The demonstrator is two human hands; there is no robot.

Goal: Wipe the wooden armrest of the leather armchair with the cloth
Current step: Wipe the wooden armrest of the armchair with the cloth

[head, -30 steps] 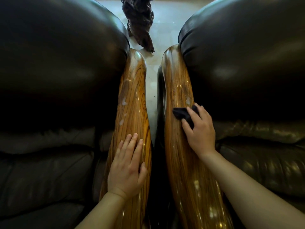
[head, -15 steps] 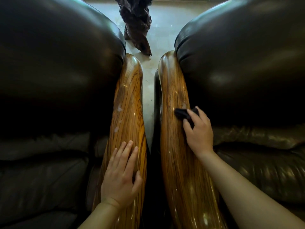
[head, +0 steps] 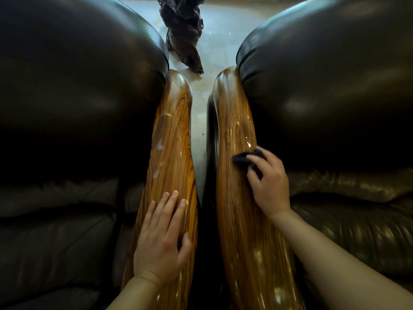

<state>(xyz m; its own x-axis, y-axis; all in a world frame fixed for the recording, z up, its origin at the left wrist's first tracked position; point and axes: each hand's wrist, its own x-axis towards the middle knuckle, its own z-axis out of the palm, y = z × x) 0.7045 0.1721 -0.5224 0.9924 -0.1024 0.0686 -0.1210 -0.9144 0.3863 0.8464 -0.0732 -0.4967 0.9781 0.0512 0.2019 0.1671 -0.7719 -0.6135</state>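
Two glossy striped wooden armrests run side by side. On the right armrest (head: 237,135) my right hand (head: 268,184) presses a small dark cloth (head: 242,159) against the wood, near the inner edge by the leather cushion. The cloth pokes out past my fingertips; the rest is under my hand. My left hand (head: 162,238) lies flat, fingers apart, on the left armrest (head: 172,130), which carries a few whitish spots at mid-length. It holds nothing.
The dark leather armchair on the left (head: 73,90) and the one on the right (head: 330,86) bulge over the armrests. A narrow strip of pale floor (head: 197,121) shows between them. A dark gnarled wooden piece (head: 183,30) stands on the floor beyond.
My right hand and the cloth have stayed at about the same spot on the right armrest, shifting slightly. My left hand remains flat on the left armrest. The view has tilted a little.
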